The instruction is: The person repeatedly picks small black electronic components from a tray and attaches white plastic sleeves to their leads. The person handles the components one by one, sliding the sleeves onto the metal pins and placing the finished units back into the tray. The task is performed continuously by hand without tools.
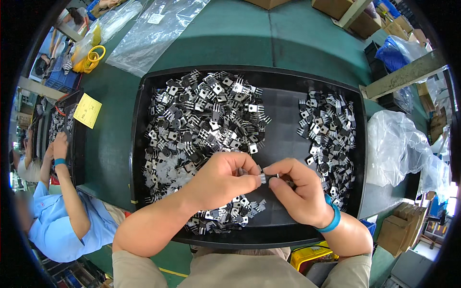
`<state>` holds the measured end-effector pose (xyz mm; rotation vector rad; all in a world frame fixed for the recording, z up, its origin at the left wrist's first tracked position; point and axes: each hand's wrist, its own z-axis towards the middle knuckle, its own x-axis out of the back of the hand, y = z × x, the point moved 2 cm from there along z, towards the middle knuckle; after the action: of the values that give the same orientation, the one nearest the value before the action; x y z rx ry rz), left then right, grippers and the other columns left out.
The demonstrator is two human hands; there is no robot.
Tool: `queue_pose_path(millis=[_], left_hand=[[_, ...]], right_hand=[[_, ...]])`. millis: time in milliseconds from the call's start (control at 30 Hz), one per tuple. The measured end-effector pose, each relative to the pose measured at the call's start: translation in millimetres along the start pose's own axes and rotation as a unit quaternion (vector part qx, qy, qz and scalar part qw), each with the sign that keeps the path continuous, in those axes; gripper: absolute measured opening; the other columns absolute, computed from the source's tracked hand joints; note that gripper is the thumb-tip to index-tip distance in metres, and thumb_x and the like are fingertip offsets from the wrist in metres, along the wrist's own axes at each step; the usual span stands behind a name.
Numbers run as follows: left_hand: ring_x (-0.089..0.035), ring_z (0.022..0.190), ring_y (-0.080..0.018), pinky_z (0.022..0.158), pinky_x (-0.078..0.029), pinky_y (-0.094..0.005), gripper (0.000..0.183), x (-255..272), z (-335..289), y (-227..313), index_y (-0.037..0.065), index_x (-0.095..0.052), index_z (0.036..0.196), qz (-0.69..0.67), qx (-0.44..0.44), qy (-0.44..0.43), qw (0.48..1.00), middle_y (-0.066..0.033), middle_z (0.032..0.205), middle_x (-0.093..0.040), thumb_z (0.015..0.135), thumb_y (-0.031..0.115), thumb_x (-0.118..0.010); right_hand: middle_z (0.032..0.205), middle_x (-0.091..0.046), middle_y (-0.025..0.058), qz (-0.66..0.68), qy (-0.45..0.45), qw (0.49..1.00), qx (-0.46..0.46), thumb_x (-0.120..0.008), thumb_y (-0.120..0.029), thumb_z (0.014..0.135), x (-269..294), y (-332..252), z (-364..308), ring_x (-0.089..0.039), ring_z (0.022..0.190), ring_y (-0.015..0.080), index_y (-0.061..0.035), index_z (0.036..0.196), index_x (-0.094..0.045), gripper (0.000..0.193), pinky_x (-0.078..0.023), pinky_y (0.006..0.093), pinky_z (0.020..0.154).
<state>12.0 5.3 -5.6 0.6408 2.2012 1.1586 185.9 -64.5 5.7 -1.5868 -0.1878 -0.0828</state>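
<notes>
Over the middle of a large black tray [288, 103], my two hands meet at their fingertips. My left hand [225, 178] is closed in a pinch on a small light-grey piece [262, 178]. My right hand [300, 193] pinches a small dark transistor [272, 176] against it; fingers cover most of both parts. A large heap of three-legged transistors [206, 110] fills the tray's left side, with a patch of small whitish pieces [165, 168] beside my left forearm. Another transistor pile [331, 125] lies along the right side. A teal band [331, 216] circles my right wrist.
A clear plastic bag [153, 36] lies beyond the tray on the green table [240, 38]. Crumpled clear plastic [396, 149] sits at the right. To the left, a co-worker in a blue shirt [62, 221] works at another tray with a yellow note [87, 110].
</notes>
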Motion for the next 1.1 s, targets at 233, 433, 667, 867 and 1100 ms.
queue_pose_path(millis=[233,433,667,867,1100], left_hand=[[-0.043,0.058,0.0003,0.049,-0.033,-0.0191,0.011,-0.6,1.2,-2.4,0.002,-0.063,0.081,0.042,-0.024,-0.008,0.999,0.0058,0.068,-0.054,0.084,0.012,-0.065],[-0.045,0.062,-0.0049,0.046,-0.031,-0.0175,0.016,5.0,3.6,-3.1,0.0,-0.058,0.102,-0.158,-0.017,-0.029,0.987,-0.0039,0.082,-0.058,0.087,0.006,-0.053],[-0.045,0.063,-0.0052,0.047,-0.03,-0.0167,0.018,2.5,7.5,-2.3,0.003,-0.056,0.109,-0.172,-0.043,-0.004,0.984,-0.0081,0.089,-0.06,0.092,0.005,-0.053],[-0.046,0.064,-0.005,0.048,-0.031,-0.0166,0.018,4.3,8.0,-2.3,0.003,-0.059,0.11,-0.2,-0.028,-0.025,0.979,-0.0086,0.09,-0.062,0.092,0.005,-0.055],[-0.043,0.063,-0.004,0.048,-0.03,-0.0175,0.022,3.3,6.1,-1.3,0.0,-0.061,0.11,-0.145,-0.023,-0.013,0.989,-0.0029,0.085,-0.058,0.089,0.001,-0.058]], right_hand=[[0.073,-0.052,-0.002,0.153,-0.003,0.985,-0.077,-0.057,0.001,0.089,-3.4,3.2,2.0,-0.045,0.063,0.003,0.0009,0.107,-0.056,0.018,-0.039,0.0189,0.055],[0.078,-0.059,0.0014,0.243,-0.057,0.927,-0.278,-0.062,-0.005,0.089,4.9,2.7,8.1,-0.053,0.062,0.007,-0.0007,0.096,-0.055,0.011,-0.042,0.0208,0.053],[0.082,-0.057,0.0079,-0.254,-0.258,0.924,0.121,-0.067,-0.009,0.076,-24.7,21.4,-7.0,-0.06,0.072,0.0243,-0.0074,0.093,-0.059,0.018,-0.05,0.0352,0.058],[0.079,-0.055,0.0065,-0.395,-0.315,0.852,0.14,-0.06,-0.012,0.081,-37.6,22.4,-16.9,-0.061,0.07,0.0232,-0.0062,0.088,-0.054,0.011,-0.05,0.0373,0.057],[0.073,-0.058,0.009,-0.338,-0.34,0.874,0.076,-0.065,-0.011,0.078,-26.6,17.1,-11.4,-0.062,0.065,0.0275,-0.0038,0.09,-0.055,0.017,-0.049,0.0401,0.054]])
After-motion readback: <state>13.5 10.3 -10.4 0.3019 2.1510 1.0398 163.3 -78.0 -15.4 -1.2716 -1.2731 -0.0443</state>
